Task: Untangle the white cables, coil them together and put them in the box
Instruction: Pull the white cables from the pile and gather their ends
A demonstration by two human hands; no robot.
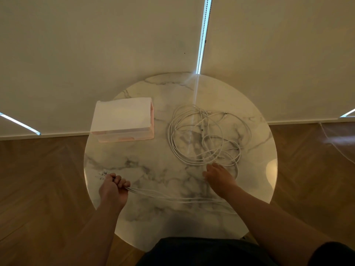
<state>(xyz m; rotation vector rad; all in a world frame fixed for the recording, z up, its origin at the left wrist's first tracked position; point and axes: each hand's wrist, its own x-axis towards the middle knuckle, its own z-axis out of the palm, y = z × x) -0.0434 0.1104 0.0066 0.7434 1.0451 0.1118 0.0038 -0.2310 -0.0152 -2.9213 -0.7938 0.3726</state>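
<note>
With the left hand (pixel 113 191) clenched round the ends of the white cables (pixel 202 129), tangled right of the box (pixel 123 120), the right hand (pixel 219 177), its grip unclear, should lift loops free gently.

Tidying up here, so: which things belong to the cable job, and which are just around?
Job: white cables, box, left hand gripping the cables, right hand at the tangle.
Just there: table, blinds, floor.

Dim warm light, bright slit between blinds (pixel 203 35), glare streak across table (pixel 249 179), curved wide-angle edges.
</note>
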